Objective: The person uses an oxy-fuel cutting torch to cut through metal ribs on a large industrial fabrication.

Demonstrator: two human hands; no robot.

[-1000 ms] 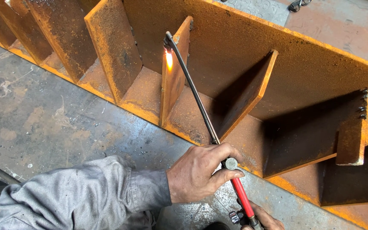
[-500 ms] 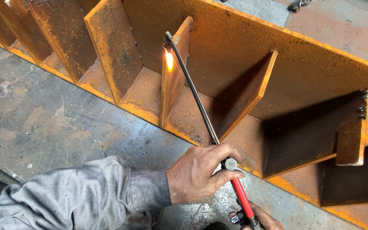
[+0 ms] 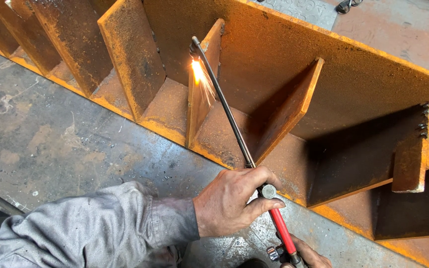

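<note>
The left hand [image 3: 232, 201] is clamped around the shaft of the cutting torch [image 3: 229, 116], thumb against a round knob. The right hand [image 3: 306, 254], mostly out of view at the near edge, grips the red handle. The flame [image 3: 197, 74] bites the upper edge of a rusty steel rib [image 3: 202, 89]; most of the rib below the flame appears uncut.

upright rusty plates [image 3: 130, 54] wall off narrow bays along the beam [image 3: 353, 74] (the torch [image 3: 224, 104] fills one); the concrete floor [image 3: 50, 134] beside it lies open.
</note>
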